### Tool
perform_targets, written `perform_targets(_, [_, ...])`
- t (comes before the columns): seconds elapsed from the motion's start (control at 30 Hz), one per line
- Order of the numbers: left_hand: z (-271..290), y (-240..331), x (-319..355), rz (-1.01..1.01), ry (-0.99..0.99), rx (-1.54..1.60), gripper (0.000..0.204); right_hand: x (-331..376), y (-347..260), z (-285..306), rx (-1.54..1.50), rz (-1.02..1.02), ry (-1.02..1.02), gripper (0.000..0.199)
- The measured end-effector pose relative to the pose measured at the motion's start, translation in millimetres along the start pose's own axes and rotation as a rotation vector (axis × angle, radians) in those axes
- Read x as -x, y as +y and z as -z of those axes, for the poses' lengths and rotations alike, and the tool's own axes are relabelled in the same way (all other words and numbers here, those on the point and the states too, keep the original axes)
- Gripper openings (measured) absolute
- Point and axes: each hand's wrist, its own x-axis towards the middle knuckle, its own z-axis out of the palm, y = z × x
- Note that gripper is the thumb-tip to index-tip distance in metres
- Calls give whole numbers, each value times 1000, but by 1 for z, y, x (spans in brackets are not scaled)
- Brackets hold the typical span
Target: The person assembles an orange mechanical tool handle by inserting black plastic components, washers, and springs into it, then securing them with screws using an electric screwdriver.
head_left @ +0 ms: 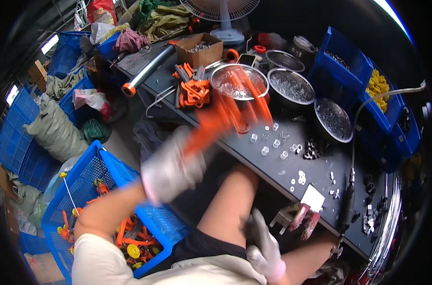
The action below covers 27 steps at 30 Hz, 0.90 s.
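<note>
My left hand (173, 166), in a whitish glove, reaches over the table's front edge, smeared by motion. It is closed on several long orange plastic parts (228, 111), also blurred, which pass in front of a steel bowl (218, 89) of small clear pieces. Beside them lies a pile of orange and grey clamp-like parts (194, 92). Low over my lap is my right hand (268, 249), gloved too, its darkened fingers stretched out and apart from the thumb. I see nothing held in it.
Left of my legs, a blue basket (166, 232) holds orange tools with yellow discs. More steel bowls (292, 85) and blue bins (342, 59) stand on the right. Clear rings and white washers (301, 177) dot the dark table (268, 166). A hose-hung tool (347, 204) dangles at right.
</note>
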Motion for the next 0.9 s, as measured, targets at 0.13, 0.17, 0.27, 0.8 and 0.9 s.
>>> perform_targets(0.13, [-47,-90,92,-220,79,-341,39,-34,2,-60,-231,-208,25,40])
perform_targets(0.17, [-55,-96,103,-248,169,-331,44,-32,3,-67,-129,-142,36,38])
perform_targets(0.27, [-50,-125,115,-152,209,-187,52,-33,4,-72,-198,-201,22,38])
perform_targets(0.8, [-97,-99,72,-568,7,-429,89,-13,-15,-39,546,94,191,63])
perform_targets(0.9, [-90,-115,61,-406,17,75,96,-46,-57,-8,787,-100,-336,68])
